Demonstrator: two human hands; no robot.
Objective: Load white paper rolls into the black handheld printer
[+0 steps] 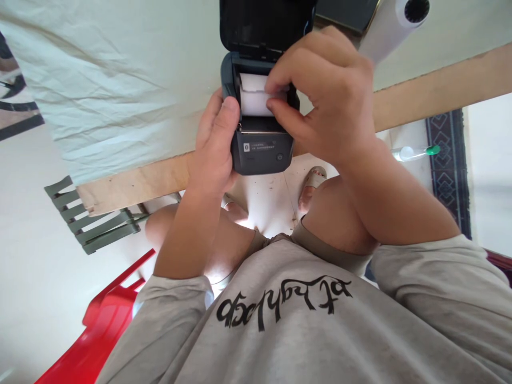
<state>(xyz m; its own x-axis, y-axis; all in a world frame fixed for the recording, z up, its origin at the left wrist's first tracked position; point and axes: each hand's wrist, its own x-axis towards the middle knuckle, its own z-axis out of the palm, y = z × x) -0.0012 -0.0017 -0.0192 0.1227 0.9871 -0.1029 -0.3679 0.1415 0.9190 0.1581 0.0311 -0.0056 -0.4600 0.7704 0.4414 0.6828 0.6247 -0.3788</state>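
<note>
Cloth-covered table [132, 182], left fingers [224, 124] gripping printer [258, 152], right fingers [285, 114] pinching its paper roll [253, 102]

left hand [214, 144] curled in side grip, thumb up front; right hand [328, 96] arched over, fingertips [280, 80] pinched, both forearms raised
</note>
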